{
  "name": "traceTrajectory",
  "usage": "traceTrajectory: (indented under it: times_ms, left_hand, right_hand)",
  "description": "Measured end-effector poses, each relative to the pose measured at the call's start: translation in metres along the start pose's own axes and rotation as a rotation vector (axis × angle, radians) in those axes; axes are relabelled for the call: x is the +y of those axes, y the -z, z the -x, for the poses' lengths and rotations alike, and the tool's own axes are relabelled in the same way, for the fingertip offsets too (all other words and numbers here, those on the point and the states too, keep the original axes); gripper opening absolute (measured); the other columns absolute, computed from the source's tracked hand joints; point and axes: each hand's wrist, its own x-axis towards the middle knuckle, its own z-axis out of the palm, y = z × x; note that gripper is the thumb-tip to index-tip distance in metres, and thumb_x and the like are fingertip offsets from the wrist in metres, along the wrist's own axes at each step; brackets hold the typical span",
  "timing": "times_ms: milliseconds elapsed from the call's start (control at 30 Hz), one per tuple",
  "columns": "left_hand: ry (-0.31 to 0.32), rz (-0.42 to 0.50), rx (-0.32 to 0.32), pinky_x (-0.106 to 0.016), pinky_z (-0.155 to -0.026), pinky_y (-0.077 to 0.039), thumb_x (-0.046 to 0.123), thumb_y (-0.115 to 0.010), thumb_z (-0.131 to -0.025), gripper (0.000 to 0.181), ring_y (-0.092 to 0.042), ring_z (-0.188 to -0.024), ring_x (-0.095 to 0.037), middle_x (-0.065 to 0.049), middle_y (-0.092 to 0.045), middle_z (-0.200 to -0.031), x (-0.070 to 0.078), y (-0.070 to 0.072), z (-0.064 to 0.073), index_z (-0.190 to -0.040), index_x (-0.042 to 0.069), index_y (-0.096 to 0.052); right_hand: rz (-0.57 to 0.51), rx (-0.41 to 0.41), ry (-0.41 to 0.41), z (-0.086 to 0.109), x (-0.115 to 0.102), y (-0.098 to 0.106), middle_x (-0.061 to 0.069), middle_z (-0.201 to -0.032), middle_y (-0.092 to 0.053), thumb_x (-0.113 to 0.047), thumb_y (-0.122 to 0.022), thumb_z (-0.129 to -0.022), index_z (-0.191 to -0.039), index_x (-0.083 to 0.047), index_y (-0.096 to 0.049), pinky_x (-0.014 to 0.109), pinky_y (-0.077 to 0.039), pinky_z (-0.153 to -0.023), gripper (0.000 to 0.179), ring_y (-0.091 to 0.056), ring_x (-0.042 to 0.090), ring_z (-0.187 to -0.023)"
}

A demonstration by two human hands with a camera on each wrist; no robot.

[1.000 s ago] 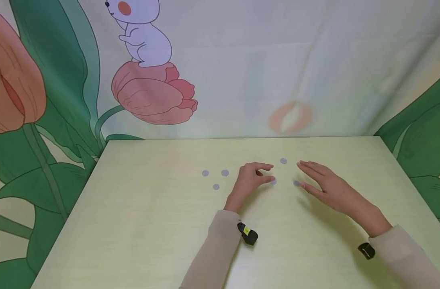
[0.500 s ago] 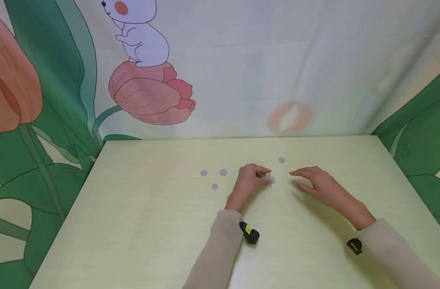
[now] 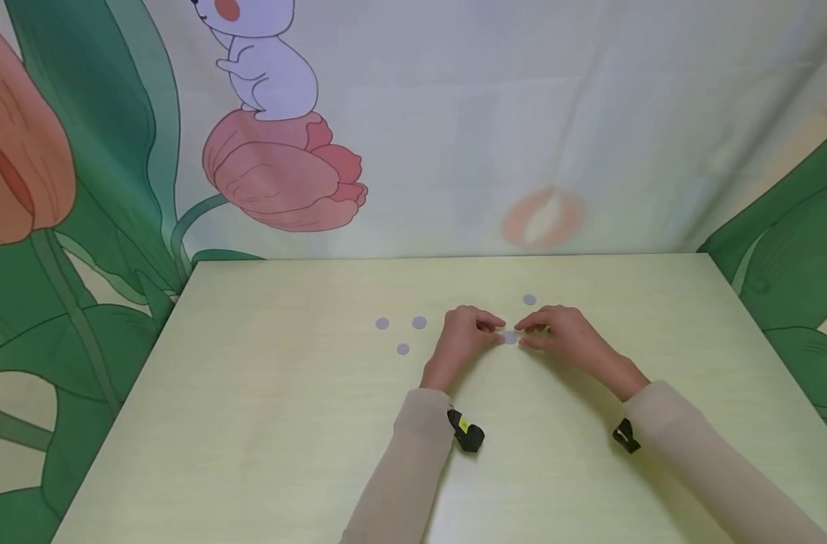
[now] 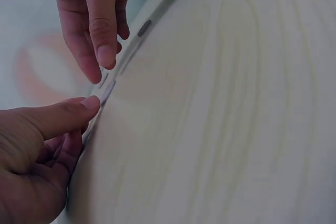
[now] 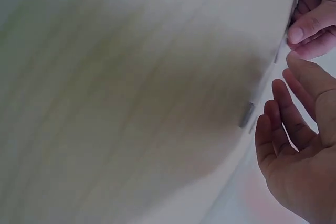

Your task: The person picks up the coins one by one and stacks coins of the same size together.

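Note:
Small, flat, pale lilac discs lie on the table. My left hand [image 3: 461, 338] has its thumb and index fingertip at the left edge of one disc [image 3: 510, 338]; in the left wrist view the thumb tip overlaps the end of that disc [image 4: 107, 92]. Whether the left fingers pinch it I cannot tell. From the other side my right hand [image 3: 571, 338] comes close to the same disc, thumb and fingers apart with nothing between them. Another disc [image 5: 247, 115] lies beneath the right hand, hidden in the head view. Beyond the hands sits one more disc [image 3: 529, 300].
Three further discs, one nearest the hands [image 3: 419, 323], lie in a loose triangle left of the left hand. The pale yellow-green table [image 3: 270, 423] ends at the back against a hanging cloth [image 3: 447, 143] printed with tulips and a white animal.
My right hand has moved left towards the left hand, covering a disc visible before, and its thumb and fingers have drawn closer. The left thumb and index finger have drawn slightly back and together.

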Motion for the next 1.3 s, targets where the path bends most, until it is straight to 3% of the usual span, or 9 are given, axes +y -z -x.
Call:
traceTrajectory:
  times_ms: [267, 433, 867, 1300]
  left_hand:
    - [0.007, -0.005, 0.002, -0.018, -0.069, -0.047, 0.007, -0.086, -0.081, 0.016, -0.06, -0.077, -0.008, -0.002, -0.072, -0.086, -0.004, 0.001, -0.002, -0.097, 0.009, -0.083]
    - [0.024, -0.034, -0.004, -0.017, -0.069, -0.047, 0.008, -0.086, -0.081, 0.015, -0.059, -0.078, -0.007, -0.001, -0.072, -0.087, 0.0, 0.0, -0.003, -0.095, 0.009, -0.083]
    - [0.04, -0.088, -0.003, -0.02, -0.077, -0.05, 0.012, -0.086, -0.082, 0.008, -0.066, -0.092, -0.013, 0.0, -0.077, -0.089, 0.003, -0.001, -0.004, -0.09, 0.012, -0.084]
    - [0.045, -0.1, -0.053, -0.019, -0.072, -0.048, 0.011, -0.084, -0.084, 0.006, -0.061, -0.081, -0.009, 0.001, -0.074, -0.081, 0.006, 0.0, -0.001, -0.089, 0.009, -0.082]
  right_hand:
    - [-0.127, -0.01, -0.06, -0.009, 0.006, -0.009, 0.002, -0.102, -0.077, -0.013, -0.081, -0.088, -0.104, -0.01, -0.081, 0.033, -0.054, -0.081, 0.017, -0.07, 0.02, -0.094]
    - [-0.169, -0.017, -0.09, -0.014, 0.008, -0.009, 0.0, -0.095, -0.078, -0.014, -0.084, -0.085, -0.1, -0.011, -0.082, 0.027, -0.054, -0.076, 0.016, -0.071, 0.016, -0.087]
    - [-0.13, -0.009, -0.072, -0.02, 0.006, -0.007, 0.002, -0.088, -0.078, -0.013, -0.087, -0.081, -0.092, -0.009, -0.082, 0.024, -0.052, -0.073, 0.012, -0.072, 0.014, -0.081]
    - [-0.139, -0.024, -0.099, -0.017, 0.003, -0.009, 0.001, -0.09, -0.077, -0.011, -0.083, -0.084, -0.091, -0.009, -0.082, 0.026, -0.052, -0.074, 0.007, -0.068, 0.014, -0.084]
